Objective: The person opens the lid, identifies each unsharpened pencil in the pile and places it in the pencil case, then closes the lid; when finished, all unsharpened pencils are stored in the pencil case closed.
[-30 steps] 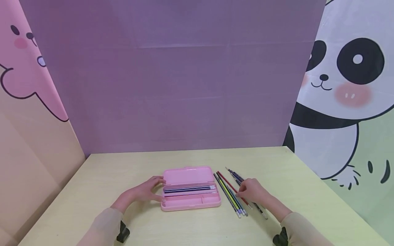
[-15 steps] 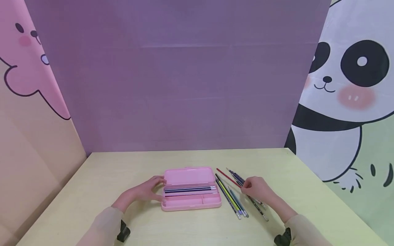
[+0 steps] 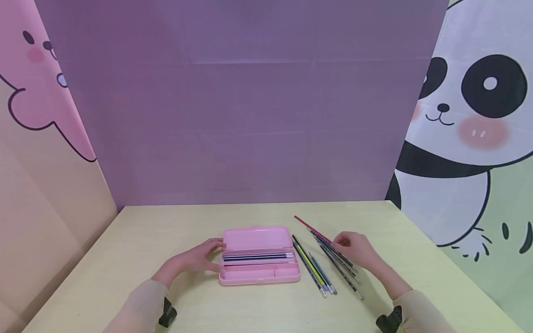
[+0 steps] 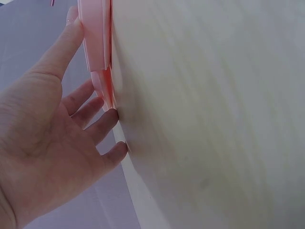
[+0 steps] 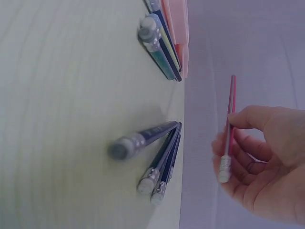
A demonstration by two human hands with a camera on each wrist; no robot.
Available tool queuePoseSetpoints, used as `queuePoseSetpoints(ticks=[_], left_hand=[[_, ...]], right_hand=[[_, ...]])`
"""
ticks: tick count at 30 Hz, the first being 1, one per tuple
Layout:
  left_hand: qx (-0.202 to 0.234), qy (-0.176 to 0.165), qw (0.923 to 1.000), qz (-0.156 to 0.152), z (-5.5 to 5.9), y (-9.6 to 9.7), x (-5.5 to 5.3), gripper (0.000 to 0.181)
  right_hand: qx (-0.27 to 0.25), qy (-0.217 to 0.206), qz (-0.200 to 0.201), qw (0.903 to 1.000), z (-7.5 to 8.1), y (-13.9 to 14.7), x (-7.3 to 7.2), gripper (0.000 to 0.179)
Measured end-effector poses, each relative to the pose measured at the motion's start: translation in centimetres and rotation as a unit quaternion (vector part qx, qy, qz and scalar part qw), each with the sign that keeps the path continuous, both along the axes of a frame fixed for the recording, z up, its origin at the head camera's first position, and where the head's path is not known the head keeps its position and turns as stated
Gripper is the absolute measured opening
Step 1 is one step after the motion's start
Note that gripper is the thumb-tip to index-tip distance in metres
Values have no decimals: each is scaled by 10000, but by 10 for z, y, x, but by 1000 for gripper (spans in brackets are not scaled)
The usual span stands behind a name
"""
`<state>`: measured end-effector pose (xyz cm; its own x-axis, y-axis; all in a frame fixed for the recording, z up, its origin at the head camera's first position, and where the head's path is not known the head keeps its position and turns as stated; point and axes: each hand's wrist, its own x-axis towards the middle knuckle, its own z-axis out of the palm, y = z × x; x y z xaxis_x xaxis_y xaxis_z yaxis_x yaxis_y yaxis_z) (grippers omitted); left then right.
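Observation:
A pink pencil case (image 3: 256,239) lies open on the table, its lid folded back. Several dark striped pencils (image 3: 258,256) lie in its rear compartment. At the case's left side is my left hand (image 3: 204,255), thumb at the front corner and fairly straight fingers touching the edge by the lid (image 4: 97,38). My right hand (image 3: 357,249) pinches a red pencil (image 5: 232,98) between thumb and fingers. In the right wrist view this pencil is raised above the tabletop, its white eraser end toward the palm. Below it lies a bundle of dark pencils (image 3: 337,261).
Right beside the case lies another group of pencils (image 3: 313,264), one of them yellow-green, with eraser ends toward me. The wooden table (image 3: 166,222) ends at a purple backdrop (image 3: 250,115). Dark wrist cameras sit at both sleeves.
My right hand has lifted the red pencil from beside the case-side group and carried it back and to the right, over the dark bundle. My left hand stays at the case.

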<state>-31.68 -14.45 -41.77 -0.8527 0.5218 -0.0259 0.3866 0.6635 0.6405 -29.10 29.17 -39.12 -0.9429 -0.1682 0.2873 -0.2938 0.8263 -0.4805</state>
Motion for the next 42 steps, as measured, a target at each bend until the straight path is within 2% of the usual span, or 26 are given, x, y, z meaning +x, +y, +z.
queuePoseSetpoints(ticks=[8, 13, 22, 28, 36, 42], left_hand=[[23, 6, 10000, -44, -3, -2, -4, 75], [6, 24, 10000, -61, -5, -1, -5, 77], [23, -33, 10000, -51, -3, -2, -3, 77], [29, -71, 10000, -57, -2, -1, -2, 75], [37, -54, 10000, -18, 0, -1, -1, 75], [-5, -61, 10000, 14, -2, -1, -2, 77]], right_hand=[[-250, 364, 243, 9987, 3, -8, 1, 7], [-209, 577, 428, 9972, 2, -15, 0, 6], [-266, 973, 931, 9905, 0, -29, -6, 6], [-399, 830, 1111, 9895, -2, -43, -9, 7], [-392, 846, 1376, 9861, -3, -62, -14, 10], [-349, 738, 1660, 9827, -2, -78, -13, 4]])
